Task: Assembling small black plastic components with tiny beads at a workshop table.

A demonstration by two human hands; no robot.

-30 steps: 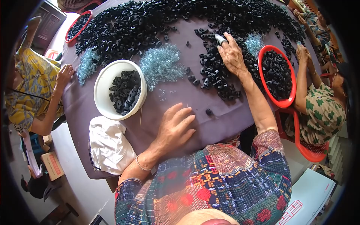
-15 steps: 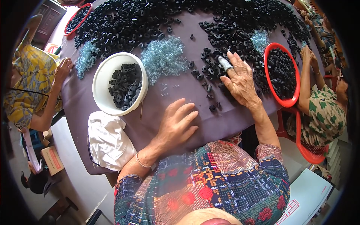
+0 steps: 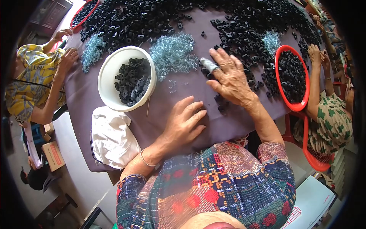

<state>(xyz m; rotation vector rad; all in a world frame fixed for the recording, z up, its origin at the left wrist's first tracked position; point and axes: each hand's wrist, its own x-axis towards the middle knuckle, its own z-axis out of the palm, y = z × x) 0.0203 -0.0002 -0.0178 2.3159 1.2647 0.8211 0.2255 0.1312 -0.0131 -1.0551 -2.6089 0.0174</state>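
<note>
My right hand (image 3: 231, 78) lies palm down, fingers stretched, over small black plastic pieces (image 3: 221, 103) that it partly hides. Grey wrapping covers its index finger. Near the front of the purple-grey tablecloth (image 3: 160, 126), my left hand (image 3: 185, 120) is held with its fingers apart; nothing shows in its grasp. A thin upright pin (image 3: 198, 101) is just beyond its fingertips. Past that hand are a few loose coil springs (image 3: 173, 86), with a heap of pale blue springs (image 3: 175, 53) behind them.
At left stands a white bowl (image 3: 101, 82) of black pieces, beside a crumpled white cloth (image 3: 114, 137). A red-rimmed basket (image 3: 278, 76) of black pieces is at right. A large black heap (image 3: 129, 26) spreads across the far side. Other people's hands (image 3: 68, 59) work at both sides.
My right hand has swept left across the black pieces, toward the springs. My left hand stays almost where it was. The whole view has shifted slightly.
</note>
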